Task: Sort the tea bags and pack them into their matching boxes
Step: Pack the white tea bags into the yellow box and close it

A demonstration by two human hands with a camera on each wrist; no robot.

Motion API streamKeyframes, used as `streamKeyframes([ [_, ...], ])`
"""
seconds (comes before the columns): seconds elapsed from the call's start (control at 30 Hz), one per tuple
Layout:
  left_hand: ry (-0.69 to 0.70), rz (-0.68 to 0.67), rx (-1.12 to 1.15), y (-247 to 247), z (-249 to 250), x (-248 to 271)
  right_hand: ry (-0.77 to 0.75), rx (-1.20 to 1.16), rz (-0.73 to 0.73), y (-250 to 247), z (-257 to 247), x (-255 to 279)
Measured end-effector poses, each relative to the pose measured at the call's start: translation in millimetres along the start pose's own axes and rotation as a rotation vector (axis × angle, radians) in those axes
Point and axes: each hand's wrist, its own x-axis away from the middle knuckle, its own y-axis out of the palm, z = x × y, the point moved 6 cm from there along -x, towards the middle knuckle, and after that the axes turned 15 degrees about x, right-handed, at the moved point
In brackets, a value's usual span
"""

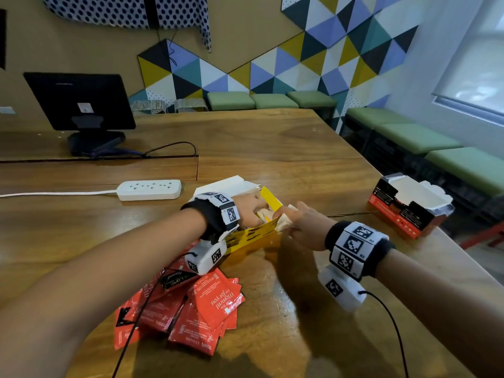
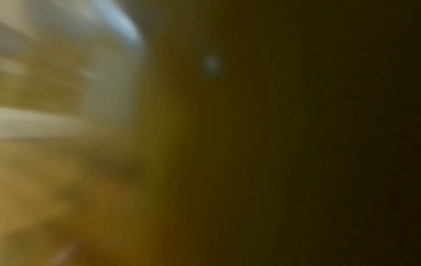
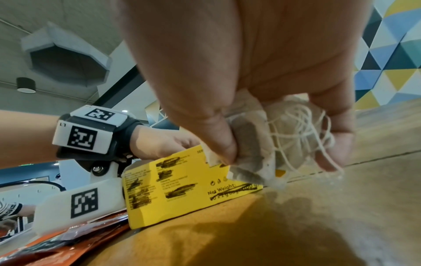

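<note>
Fingertips on my right hand are pinching a wad of unwrapped paper tea bags, strings all tangled, right at the near end of the yellow box. That box lies on the wooden table with its long axis running away from me, mouth up, just left of the bundle. My left hand is reaching into it; can't tell what those fingers are doing, and the left wrist view is just blur. So my guess: a short shift left and down drops the bundle in. Red sachets sit piled near me; their red box is well off right, so the right hand is nearer.
</note>
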Motion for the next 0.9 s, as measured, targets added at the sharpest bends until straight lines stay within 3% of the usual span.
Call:
streamKeyframes([
  [0.27,0.181,0.038,-0.398,-2,12,5,0.029,0.005,-0.016,-4,1,1],
  [0.37,0.151,-0.063,-0.291,6,12,7,0.054,0.017,-0.029,-5,2,1],
  [0.43,0.204,-0.103,-0.291,14,15,12,0.071,0.028,-0.042,-5,3,0],
  [0.6,0.182,-0.083,-0.236,22,17,23,0.101,0.039,-0.056,-2,3,1],
  [0.77,0.304,-0.084,-0.472,26,18,43,0.139,0.034,-0.063,-2,9,3],
  [0.9,0.284,-0.071,-0.466,22,12,45,0.127,0.049,-0.077,-2,7,4],
])
